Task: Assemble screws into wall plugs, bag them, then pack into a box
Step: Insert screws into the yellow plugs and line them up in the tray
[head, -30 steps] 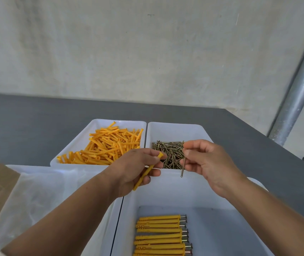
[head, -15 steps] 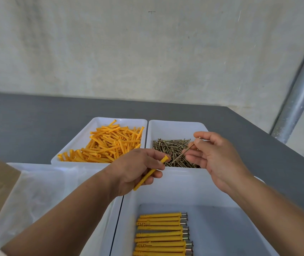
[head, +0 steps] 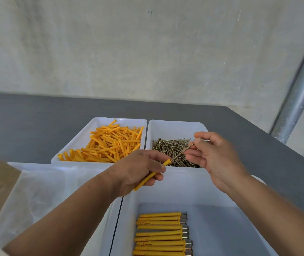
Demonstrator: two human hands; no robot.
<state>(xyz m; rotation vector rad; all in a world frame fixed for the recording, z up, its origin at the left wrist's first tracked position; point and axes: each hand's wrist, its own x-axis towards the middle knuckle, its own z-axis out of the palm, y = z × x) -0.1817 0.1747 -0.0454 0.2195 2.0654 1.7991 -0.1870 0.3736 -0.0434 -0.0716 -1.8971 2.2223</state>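
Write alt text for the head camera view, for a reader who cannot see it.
The left hand holds a yellow wall plug while the right hand pinches a screw, its tip at the plug's open end. Behind sit a tray of loose plugs and a tray of screws; finished sets line the near tray.

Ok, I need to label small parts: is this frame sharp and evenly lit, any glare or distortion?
Head view: soft light, faint shadows, no hard glare; the screw in the right hand and wall plug in the left hand are sharp; the metal pole leans at the right edge, likely wide-angle distortion.
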